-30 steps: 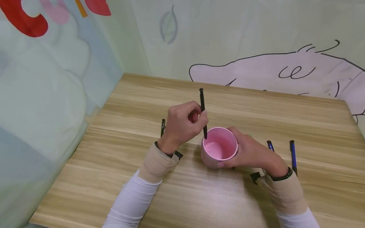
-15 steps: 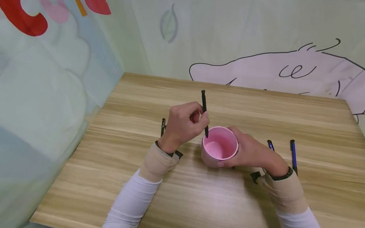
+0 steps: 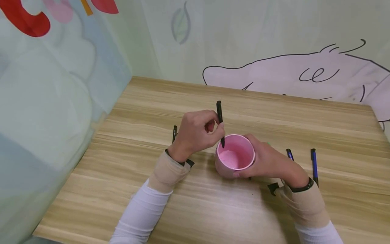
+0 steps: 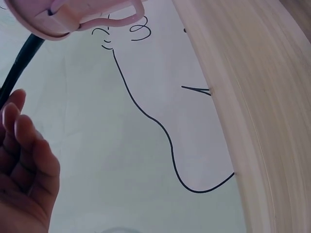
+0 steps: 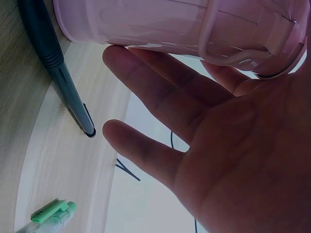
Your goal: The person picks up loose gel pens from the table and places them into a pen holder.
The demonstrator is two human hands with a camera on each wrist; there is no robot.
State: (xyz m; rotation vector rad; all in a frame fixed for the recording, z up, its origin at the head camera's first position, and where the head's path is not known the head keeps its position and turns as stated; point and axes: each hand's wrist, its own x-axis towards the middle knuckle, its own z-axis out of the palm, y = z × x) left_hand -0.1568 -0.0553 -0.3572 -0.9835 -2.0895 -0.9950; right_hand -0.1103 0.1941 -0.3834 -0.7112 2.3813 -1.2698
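Note:
My left hand (image 3: 199, 132) pinches a slim black pen (image 3: 219, 112) between thumb and fingertips, close to upright. The pen's tip points down over the left rim of a pink cup (image 3: 224, 168), overlapping its opening in the head view. My right hand (image 3: 268, 158) grips this cup from its right side, fingers behind and thumb at the front. The cup's inside looks bare down to its pale pink bottom. A looped pink clasp (image 5: 209, 29) shows on the cup's wall in the right wrist view. In the left wrist view, the pen (image 4: 22, 60) reaches the cup's rim.
Two blue pens (image 3: 315, 165) lie right of my right hand on the wooden table (image 3: 158, 98). Another dark pen (image 3: 174, 132) lies partly behind my left wrist. A clear pen with a green clip (image 5: 51, 212) lies beyond my right fingers. Printed walls stand behind and left.
My left hand has shifted slightly right with the black pen, which has come a little lower and further over the cup's opening. My right hand and the cup have stayed nearly still.

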